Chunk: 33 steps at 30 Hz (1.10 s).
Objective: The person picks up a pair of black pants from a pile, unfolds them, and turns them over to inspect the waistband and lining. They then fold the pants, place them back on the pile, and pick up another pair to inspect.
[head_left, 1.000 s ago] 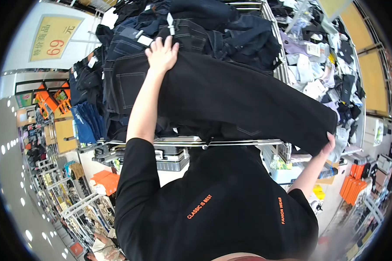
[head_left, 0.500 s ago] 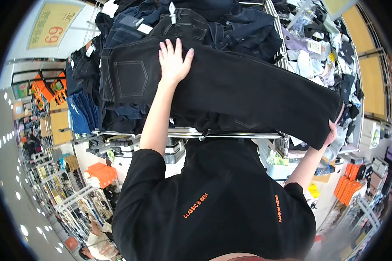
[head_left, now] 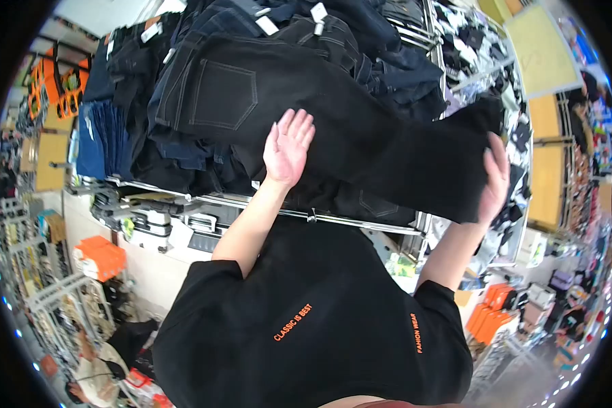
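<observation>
A pair of black jeans (head_left: 333, 88) with light stitching and a back pocket lies folded lengthwise across a pile of denim. Over its lower edge is my left hand (head_left: 289, 149), palm showing and fingers stretched out, holding nothing. At the leg end on the right, my right hand (head_left: 494, 177) lies against the fabric with its fingers extended. The end of the leg bends upward and looks rumpled beside those fingers.
Dark jeans with white tags (head_left: 266, 26) fill the metal-railed rack (head_left: 251, 205). Folded blue jeans (head_left: 102, 139) sit at its left end. A bin of small packaged garments (head_left: 479, 51) adjoins on the right. Orange bundles (head_left: 100, 258) and another person (head_left: 98, 374) are at lower left.
My left hand has come off the top of the jeans, moved down and turned palm out. My right hand has moved up and inward, and the leg end is now bent. The view has shifted.
</observation>
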Each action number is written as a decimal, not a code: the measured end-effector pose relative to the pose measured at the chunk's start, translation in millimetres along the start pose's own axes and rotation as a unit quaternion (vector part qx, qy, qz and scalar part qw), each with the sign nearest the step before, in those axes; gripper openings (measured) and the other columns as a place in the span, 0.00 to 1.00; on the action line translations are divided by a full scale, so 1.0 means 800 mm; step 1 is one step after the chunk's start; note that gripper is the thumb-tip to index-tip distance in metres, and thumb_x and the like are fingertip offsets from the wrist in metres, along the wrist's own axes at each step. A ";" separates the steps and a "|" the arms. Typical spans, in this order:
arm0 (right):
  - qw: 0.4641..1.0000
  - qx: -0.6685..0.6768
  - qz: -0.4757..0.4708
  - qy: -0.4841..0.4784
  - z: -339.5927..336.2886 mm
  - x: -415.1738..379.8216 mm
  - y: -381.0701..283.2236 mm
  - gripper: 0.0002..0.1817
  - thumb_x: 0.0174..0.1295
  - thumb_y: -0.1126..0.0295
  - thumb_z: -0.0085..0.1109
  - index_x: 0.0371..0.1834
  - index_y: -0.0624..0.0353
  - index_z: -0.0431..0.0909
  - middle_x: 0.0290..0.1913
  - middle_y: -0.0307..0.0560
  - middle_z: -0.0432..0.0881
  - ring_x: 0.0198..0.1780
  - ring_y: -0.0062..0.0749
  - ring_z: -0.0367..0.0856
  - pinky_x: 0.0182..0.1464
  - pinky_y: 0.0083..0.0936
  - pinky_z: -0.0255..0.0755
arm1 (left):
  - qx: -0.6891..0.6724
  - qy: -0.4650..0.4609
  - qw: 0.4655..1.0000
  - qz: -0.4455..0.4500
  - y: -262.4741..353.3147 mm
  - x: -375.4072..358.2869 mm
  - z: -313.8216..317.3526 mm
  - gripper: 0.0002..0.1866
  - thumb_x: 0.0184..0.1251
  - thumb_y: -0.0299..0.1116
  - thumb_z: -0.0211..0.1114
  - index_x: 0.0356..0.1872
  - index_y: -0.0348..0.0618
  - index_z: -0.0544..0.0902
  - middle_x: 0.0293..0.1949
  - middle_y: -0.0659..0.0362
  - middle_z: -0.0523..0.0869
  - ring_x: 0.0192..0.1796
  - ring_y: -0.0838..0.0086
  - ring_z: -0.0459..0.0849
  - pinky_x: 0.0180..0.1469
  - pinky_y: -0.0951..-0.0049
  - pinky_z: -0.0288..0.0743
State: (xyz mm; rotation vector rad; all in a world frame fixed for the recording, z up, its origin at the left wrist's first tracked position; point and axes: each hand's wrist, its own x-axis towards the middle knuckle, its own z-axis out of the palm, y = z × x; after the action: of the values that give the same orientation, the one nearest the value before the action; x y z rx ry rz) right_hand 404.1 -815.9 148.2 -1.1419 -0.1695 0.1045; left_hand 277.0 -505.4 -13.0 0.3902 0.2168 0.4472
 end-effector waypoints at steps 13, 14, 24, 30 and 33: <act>0.835 -0.520 -0.010 -0.178 0.293 0.020 0.293 0.24 0.62 0.68 0.57 0.62 0.66 0.75 0.66 0.73 0.66 0.65 0.63 0.71 0.69 0.41 0.66 | 0.166 -0.004 0.986 0.002 0.010 -0.006 -0.004 0.33 0.71 0.38 0.66 0.69 0.35 0.62 0.65 0.52 0.72 0.66 0.71 0.71 0.68 0.69 0.65; 0.847 -0.498 -0.003 -0.186 0.287 0.021 0.308 0.26 0.63 0.65 0.58 0.64 0.64 0.73 0.66 0.72 0.66 0.64 0.59 0.72 0.67 0.39 0.68 | 0.220 0.030 0.975 -0.001 0.014 -0.008 -0.009 0.33 0.70 0.37 0.67 0.67 0.32 0.62 0.62 0.50 0.73 0.64 0.71 0.74 0.66 0.70 0.68; 0.852 -0.488 -0.066 -0.176 0.247 0.040 0.288 0.28 0.65 0.81 0.52 0.70 0.55 0.64 0.59 0.58 0.73 0.46 0.33 0.78 0.51 0.29 0.76 | 0.678 0.005 0.726 0.114 0.086 -0.003 0.016 0.34 0.63 0.42 0.70 0.64 0.35 0.65 0.51 0.33 0.80 0.50 0.40 0.82 0.52 0.52 0.77; 0.701 -0.621 -0.194 -0.293 0.240 0.100 0.264 0.34 0.59 0.72 0.66 0.71 0.49 0.66 0.56 0.61 0.73 0.58 0.57 0.74 0.63 0.41 0.69 | 0.677 0.044 0.721 0.139 0.067 -0.009 0.005 0.12 0.70 0.33 0.62 0.44 0.34 0.75 0.45 0.39 0.81 0.44 0.43 0.82 0.45 0.51 0.76; 0.625 -0.669 -0.205 -0.347 0.260 0.111 0.242 0.32 0.58 0.67 0.68 0.68 0.40 0.72 0.53 0.53 0.74 0.57 0.50 0.74 0.58 0.43 0.72 | 0.710 0.072 0.672 0.196 0.066 -0.021 0.009 0.11 0.70 0.33 0.62 0.42 0.34 0.76 0.41 0.41 0.81 0.43 0.45 0.82 0.44 0.53 0.76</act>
State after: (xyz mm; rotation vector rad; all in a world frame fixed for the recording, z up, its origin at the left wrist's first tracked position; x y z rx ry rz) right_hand 453.1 -535.0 62.9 -2.4869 -1.3940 -0.0210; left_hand 244.6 -471.7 17.1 1.9990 0.6400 0.6729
